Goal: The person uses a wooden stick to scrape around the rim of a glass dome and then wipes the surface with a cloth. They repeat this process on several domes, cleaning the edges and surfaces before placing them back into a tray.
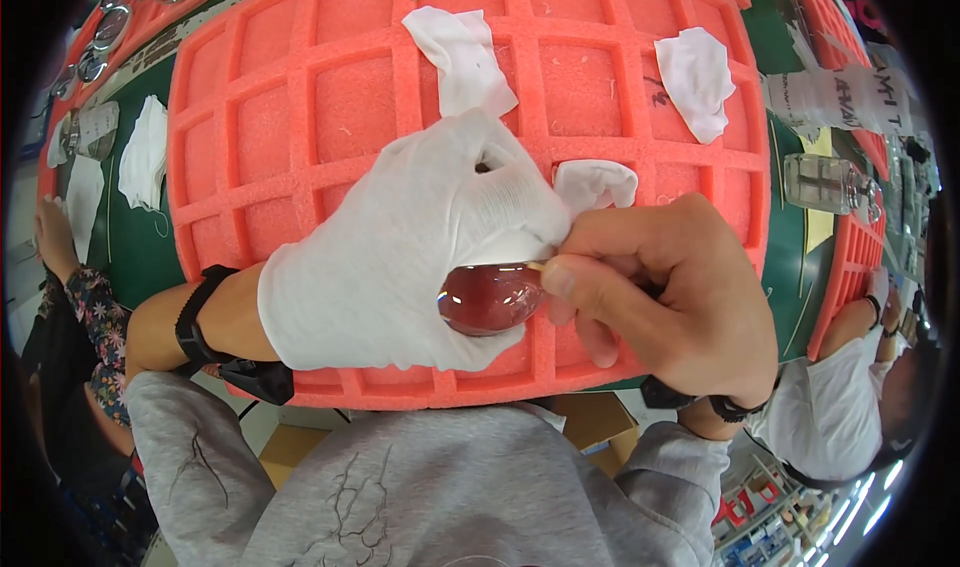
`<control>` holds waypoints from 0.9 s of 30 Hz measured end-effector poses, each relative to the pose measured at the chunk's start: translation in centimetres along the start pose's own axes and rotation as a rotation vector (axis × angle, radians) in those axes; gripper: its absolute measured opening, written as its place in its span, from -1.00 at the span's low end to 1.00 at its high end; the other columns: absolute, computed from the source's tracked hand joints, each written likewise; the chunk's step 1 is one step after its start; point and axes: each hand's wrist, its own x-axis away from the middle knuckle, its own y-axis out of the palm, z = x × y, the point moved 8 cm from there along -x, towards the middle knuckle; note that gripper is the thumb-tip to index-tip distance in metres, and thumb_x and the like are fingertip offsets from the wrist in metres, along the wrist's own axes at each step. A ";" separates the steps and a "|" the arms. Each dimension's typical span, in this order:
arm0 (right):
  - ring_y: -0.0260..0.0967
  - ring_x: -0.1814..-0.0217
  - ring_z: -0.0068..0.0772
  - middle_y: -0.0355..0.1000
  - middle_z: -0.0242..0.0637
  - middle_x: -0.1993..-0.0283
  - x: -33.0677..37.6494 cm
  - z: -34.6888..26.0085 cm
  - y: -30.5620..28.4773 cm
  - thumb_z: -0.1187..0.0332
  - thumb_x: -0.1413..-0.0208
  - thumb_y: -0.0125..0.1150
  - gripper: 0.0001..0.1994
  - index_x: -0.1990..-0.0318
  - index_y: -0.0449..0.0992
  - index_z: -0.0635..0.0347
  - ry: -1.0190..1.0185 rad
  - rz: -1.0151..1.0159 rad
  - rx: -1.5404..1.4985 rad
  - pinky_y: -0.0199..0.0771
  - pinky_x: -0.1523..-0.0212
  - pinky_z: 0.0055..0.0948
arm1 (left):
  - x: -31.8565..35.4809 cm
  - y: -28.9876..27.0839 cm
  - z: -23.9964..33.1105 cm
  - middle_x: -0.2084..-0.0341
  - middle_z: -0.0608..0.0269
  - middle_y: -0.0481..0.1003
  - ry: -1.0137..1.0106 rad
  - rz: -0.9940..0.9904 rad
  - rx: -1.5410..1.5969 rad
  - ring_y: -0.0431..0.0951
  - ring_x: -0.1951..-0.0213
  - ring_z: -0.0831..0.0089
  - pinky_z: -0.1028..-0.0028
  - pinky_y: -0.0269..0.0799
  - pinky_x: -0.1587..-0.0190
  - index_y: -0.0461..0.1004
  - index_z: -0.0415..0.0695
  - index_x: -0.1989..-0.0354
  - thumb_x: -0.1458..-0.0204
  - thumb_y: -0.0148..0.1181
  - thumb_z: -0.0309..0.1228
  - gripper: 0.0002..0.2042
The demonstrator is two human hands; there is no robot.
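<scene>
My left hand, in a white cotton glove with a small hole in it, is closed around a glossy, dark red, curved disc like a lens. Bare fingers of my right hand pinch a thin pale stick. Its tip meets the upper right edge of the disc. Most of the stick is hidden by the fingers. Both hands are over a pink foam tray divided into square compartments. Just beyond my right fingers lies a crumpled white cloth.
Two more white cloths rest on the tray. On the green table to the right stands a clear glass bottle. White cloths and a glass jar are at the left. Other people sit on both sides.
</scene>
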 end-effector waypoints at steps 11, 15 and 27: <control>0.20 0.75 -0.68 0.34 -0.37 0.74 -0.2 -0.5 0.2 0.48 -0.29 0.14 -0.75 0.48 0.51 0.36 -0.011 0.058 -0.013 0.06 0.68 -0.55 | -0.2 0.1 0.2 0.13 0.22 0.45 0.029 0.008 -0.052 0.49 0.10 0.31 0.38 0.44 0.09 0.53 0.02 0.00 0.33 0.58 -0.50 -0.41; 0.18 0.76 -0.69 0.32 -0.38 0.76 0.2 0.6 -0.4 0.48 -0.29 0.15 -0.74 0.49 0.51 0.36 0.026 0.023 0.005 0.04 0.69 -0.54 | -0.4 0.1 0.1 0.12 0.21 0.45 0.017 0.018 -0.036 0.49 0.10 0.31 0.38 0.44 0.10 0.53 0.01 0.01 0.34 0.59 -0.49 -0.41; 0.11 0.77 -0.70 0.29 -0.41 0.76 -0.1 -1.0 0.0 0.48 -0.27 0.19 -0.76 0.48 0.53 0.37 -0.171 0.132 0.032 0.00 0.70 -0.53 | -0.3 0.2 0.0 0.11 0.22 0.45 0.003 0.018 0.009 0.48 0.09 0.30 0.35 0.43 0.08 0.52 -0.02 0.02 0.37 0.59 -0.51 -0.40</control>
